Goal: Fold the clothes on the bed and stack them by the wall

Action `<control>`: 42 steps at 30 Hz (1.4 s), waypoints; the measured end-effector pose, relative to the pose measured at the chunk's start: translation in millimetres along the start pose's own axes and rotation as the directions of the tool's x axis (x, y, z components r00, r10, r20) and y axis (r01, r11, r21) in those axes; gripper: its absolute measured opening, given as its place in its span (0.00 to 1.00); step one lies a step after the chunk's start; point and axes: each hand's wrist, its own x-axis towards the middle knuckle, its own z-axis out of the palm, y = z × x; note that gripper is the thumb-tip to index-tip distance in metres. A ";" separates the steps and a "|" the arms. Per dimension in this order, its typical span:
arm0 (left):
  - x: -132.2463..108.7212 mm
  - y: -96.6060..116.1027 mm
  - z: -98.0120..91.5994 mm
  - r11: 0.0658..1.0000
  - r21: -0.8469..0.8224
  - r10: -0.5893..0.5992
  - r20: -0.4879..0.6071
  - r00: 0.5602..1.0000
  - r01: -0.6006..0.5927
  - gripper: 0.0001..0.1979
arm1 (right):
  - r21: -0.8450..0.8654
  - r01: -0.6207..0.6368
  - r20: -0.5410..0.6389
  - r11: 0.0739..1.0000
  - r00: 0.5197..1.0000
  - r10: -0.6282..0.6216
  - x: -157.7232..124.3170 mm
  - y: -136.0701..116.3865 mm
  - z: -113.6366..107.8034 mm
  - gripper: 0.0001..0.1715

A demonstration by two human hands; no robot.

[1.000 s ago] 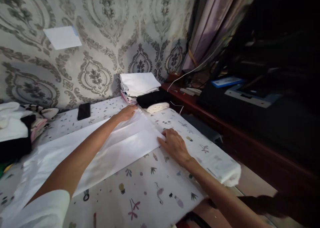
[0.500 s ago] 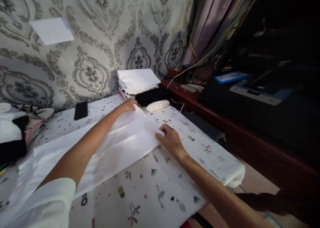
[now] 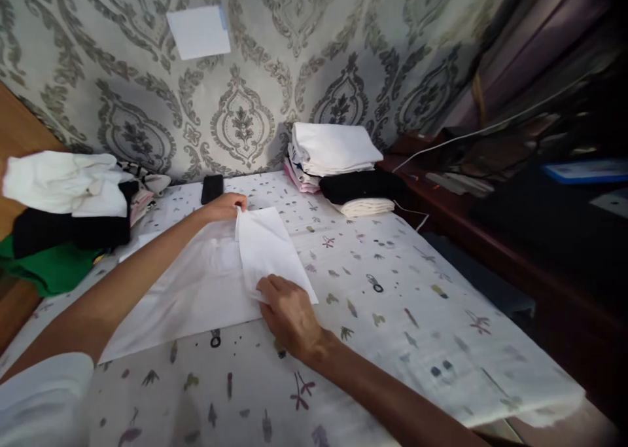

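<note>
A white garment point(image 3: 206, 303) lies spread over the patterned cloth, its right end turned back into a flat band point(image 3: 269, 244). At the far corner of that band, my left hand point(image 3: 226, 207) pinches the fabric. My right hand point(image 3: 290, 313) is closed on the near edge of the same band, its knuckles upward and the fingertips partly hidden. My left forearm passes over the garment and covers part of it. Whether the garment is a shirt or something else, I cannot tell.
Folded clothes point(image 3: 336, 147) are stacked by the wall, beside black folded cloth point(image 3: 362, 184) and cream folded cloth point(image 3: 366, 207). A loose clothes pile point(image 3: 73, 185) sits at left. A black phone point(image 3: 212, 189) lies near the wall. The dark red furniture point(image 3: 456, 218) borders the right side.
The garment's right end has been folded over toward the left, with both hands still on it. The view has swung left, bringing the loose clothes pile further in.
</note>
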 end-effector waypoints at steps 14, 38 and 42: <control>-44.9 -36.8 -2.2 1.000 -0.005 -0.001 -0.125 0.992 0.001 0.12 | -0.091 0.083 0.072 0.992 0.994 -0.077 5.6 -30.9 23.2 0.11; -82.5 -13.5 19.5 0.983 0.004 -0.179 -0.193 0.965 0.183 0.25 | -0.019 0.225 0.084 0.974 0.971 -0.223 -0.4 -39.5 32.8 0.34; -71.9 -31.6 4.4 0.919 0.066 -0.355 -0.294 0.888 0.389 0.13 | -0.089 0.112 0.082 0.990 0.991 -0.105 -5.6 -35.1 24.6 0.13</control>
